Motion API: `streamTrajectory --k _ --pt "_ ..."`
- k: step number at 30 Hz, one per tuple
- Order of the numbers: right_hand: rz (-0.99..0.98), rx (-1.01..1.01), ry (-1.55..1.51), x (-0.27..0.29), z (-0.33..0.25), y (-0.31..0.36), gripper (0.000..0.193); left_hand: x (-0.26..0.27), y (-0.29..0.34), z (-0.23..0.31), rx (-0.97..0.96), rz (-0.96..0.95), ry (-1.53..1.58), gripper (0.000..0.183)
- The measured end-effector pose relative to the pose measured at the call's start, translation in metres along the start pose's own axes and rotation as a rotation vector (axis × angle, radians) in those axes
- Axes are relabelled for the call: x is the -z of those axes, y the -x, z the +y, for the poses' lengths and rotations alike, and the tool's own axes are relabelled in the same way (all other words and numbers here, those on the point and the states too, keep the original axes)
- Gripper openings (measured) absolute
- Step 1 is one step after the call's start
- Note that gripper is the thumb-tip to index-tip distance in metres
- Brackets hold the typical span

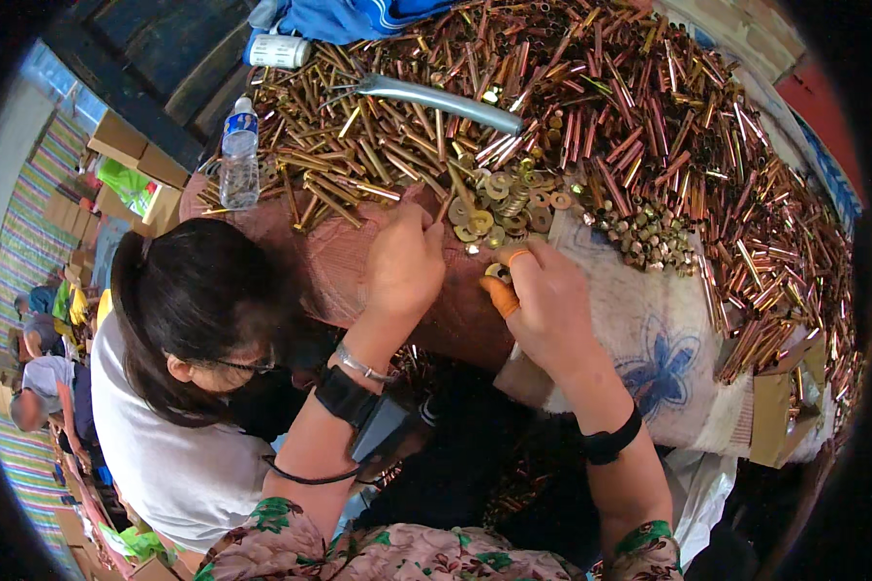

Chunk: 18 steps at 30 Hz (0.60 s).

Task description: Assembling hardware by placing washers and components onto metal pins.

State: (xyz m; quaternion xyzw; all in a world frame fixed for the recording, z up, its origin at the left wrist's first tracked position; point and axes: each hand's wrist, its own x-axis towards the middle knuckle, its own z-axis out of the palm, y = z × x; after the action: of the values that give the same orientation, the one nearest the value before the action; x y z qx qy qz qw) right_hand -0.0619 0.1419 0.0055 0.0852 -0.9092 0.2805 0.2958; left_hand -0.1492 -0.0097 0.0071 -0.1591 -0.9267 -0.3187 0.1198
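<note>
My left hand [404,261] is closed around a thin brass tube [445,204] that points up toward a heap of flat brass washers [502,201]. My right hand [548,300], with an orange cot on the thumb and a band on one finger, pinches a small brass washer [495,270] just below that heap. Around and beyond the washers lies a wide pile of short brass and copper tubes [639,107]. A cluster of small brass nuts [649,242] sits to the right of the washers.
A person in a white shirt [179,387] sits close at my left. A clear water bottle [239,150] stands at the pile's left edge. A grey metal pipe [446,99] lies on the tubes. A flower-printed cloth [659,349] and a cardboard box [775,407] are at right.
</note>
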Motion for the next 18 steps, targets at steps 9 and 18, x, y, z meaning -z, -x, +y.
streamTrajectory --k 9,18 --pt "0.147 -0.134 -0.145 -0.001 0.006 0.002 0.025 0.021 0.036 0.014 0.065 -0.035 0.135 0.012" --pt "0.169 -0.121 -0.152 -0.003 0.007 0.002 0.026 0.028 0.047 0.023 0.065 0.120 0.436 0.010"
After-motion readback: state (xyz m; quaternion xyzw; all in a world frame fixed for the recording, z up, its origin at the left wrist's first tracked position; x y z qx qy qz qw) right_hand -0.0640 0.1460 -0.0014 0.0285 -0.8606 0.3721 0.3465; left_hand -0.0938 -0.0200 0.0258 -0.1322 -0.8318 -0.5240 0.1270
